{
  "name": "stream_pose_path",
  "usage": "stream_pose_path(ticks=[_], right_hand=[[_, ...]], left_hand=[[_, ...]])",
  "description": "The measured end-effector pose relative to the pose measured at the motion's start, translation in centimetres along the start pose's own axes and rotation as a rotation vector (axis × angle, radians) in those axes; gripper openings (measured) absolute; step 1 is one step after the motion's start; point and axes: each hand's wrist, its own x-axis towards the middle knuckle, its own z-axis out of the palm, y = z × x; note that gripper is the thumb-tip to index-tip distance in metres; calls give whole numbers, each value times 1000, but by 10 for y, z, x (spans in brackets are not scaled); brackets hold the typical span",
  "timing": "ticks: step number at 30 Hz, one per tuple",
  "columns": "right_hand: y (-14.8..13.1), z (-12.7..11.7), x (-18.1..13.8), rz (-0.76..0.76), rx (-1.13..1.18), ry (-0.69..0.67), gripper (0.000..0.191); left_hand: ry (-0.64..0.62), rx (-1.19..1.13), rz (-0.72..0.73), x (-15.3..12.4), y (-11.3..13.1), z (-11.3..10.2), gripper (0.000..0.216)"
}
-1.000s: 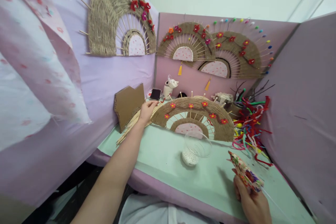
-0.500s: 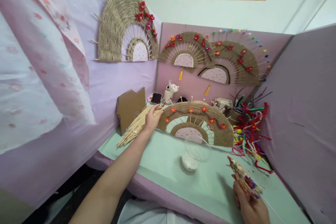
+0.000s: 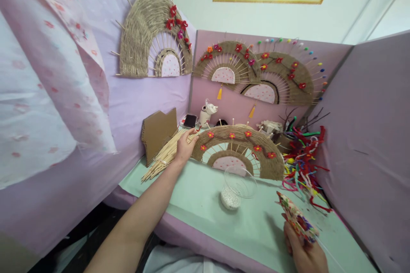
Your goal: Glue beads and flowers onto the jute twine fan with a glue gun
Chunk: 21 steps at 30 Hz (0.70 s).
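My left hand (image 3: 185, 147) reaches far across the table and is closed on the left edge of a woven twine fan (image 3: 272, 166). The fan stands upright, with red flowers, a brown branch and white-tipped sticks on its arch. Low at the right, my right hand (image 3: 304, 247) is wrapped round a floral-patterned hot glue gun (image 3: 296, 217), its nozzle pointing up and left. A white cord or stick trails from its back. Between the hands, in front of the fan, is a clear plastic cup (image 3: 230, 198) with white beads in its bottom.
A bundle of thin sticks (image 3: 163, 155) and cut cardboard (image 3: 158, 130) lie at the left. Behind the fan stands a white animal figurine (image 3: 207, 113). Tangled coloured pipe cleaners (image 3: 307, 166) fill the right back. Finished fans (image 3: 137, 36) hang on the partitions.
The view has shifted very slightly. Both hands, the fan and the glue gun keep nearly the same places.
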Motion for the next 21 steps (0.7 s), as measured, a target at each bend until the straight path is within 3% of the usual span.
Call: stream_pose_path(ticks=[21], right_hand=[[-3, 0, 1, -25, 18, 11, 32]], left_hand=[[-11, 43, 6, 0, 3, -1, 37]])
